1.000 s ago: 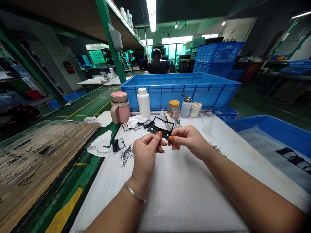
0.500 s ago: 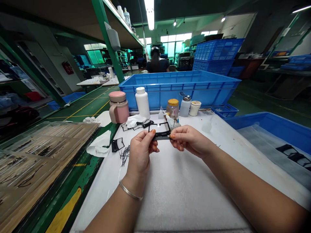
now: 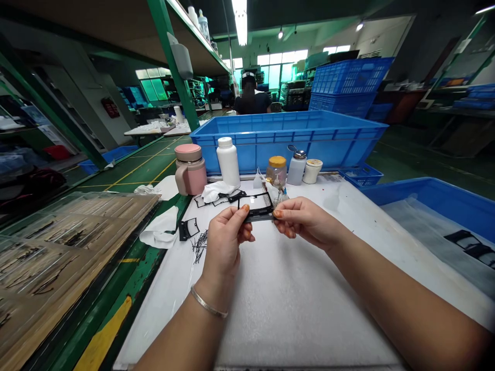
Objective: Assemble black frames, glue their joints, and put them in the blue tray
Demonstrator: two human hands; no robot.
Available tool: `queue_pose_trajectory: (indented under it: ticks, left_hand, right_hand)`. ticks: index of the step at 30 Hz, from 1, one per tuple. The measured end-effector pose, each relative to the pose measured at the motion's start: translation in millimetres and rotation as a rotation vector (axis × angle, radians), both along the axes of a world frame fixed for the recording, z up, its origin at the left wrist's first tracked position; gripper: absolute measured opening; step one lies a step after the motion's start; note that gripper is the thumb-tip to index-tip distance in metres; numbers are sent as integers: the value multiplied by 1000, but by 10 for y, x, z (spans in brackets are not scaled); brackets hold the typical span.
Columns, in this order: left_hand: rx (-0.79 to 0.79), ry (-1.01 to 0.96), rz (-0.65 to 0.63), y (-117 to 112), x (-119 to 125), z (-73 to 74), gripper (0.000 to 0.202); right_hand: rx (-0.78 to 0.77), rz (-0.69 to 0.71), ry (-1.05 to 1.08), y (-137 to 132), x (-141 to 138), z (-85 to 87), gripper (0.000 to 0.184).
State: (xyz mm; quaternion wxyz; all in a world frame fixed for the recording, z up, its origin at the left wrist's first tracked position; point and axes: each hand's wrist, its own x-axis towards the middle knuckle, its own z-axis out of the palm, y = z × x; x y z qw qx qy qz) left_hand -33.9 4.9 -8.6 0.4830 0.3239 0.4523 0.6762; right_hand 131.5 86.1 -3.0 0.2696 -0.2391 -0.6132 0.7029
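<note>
A small black plastic frame [image 3: 260,212] with a clear rectangular opening is held up over the white tabletop. My left hand [image 3: 228,232] pinches its left end between thumb and fingers. At its right end, the thumb and fingers of my right hand [image 3: 297,216] are closed on the same frame. To the left of my left hand, a similar black frame [image 3: 188,229] lies on the table beside a loose pile of thin black strips [image 3: 200,247]. More black frames [image 3: 222,199] lie behind, partly under a white cloth [image 3: 217,190].
Along the back stand a pink mug [image 3: 191,172], a white bottle [image 3: 228,162], a yellow-lidded jar [image 3: 277,170], a pump bottle [image 3: 296,169] and a small white pot [image 3: 312,171]. Behind them is a large blue crate [image 3: 290,139]. A blue bin [image 3: 429,190] borders the right side; a compartment tray [image 3: 77,232] lies left.
The view has shifted slightly. Both hands keep hold of the black frame, which is tilted a little more, its right end higher.
</note>
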Motion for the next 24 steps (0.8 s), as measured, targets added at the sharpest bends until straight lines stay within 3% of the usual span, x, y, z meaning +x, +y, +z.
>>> queue_pose_trajectory:
  ticks: [8,24]
  left_hand:
    - [-8,-13,-66,-4,-9,-8,30]
    - [-3,12,-56,-7,6,10,29]
  right_hand:
    - [-2,7,-24,11,6,-10,32]
    - [0,2,-21,29,19,-13,31]
